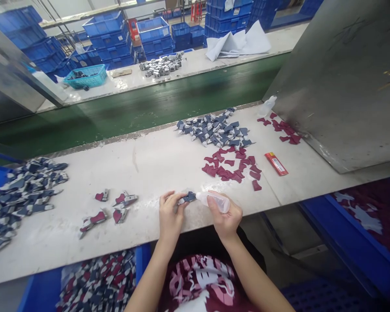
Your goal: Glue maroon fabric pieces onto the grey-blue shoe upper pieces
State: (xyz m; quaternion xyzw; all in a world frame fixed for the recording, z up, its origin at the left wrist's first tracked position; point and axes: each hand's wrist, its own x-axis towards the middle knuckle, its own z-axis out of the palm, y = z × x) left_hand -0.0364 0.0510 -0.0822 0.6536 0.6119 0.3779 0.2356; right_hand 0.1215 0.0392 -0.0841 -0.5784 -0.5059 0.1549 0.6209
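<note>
My left hand (170, 212) pinches a small dark blue and grey plastic part (190, 197) just above the white table near its front edge. In my right hand (227, 216) is a translucent squeeze bottle (221, 201), tipped sideways so its nozzle meets or nearly meets the part; the exact contact is too small to tell. Ahead of my hands lie loose maroon pieces (237, 174) and, behind them, a heap of blue and grey parts (214, 129). To the left rest several grey parts with maroon pieces on them (126, 199).
A big pile of blue-grey parts (26, 186) covers the table's left end. At right are a red packet (276, 164), a second bottle (267, 105) and a metal panel (351, 86). A green belt (143, 110) runs behind. Below, a blue bin (141, 264) holds mixed parts.
</note>
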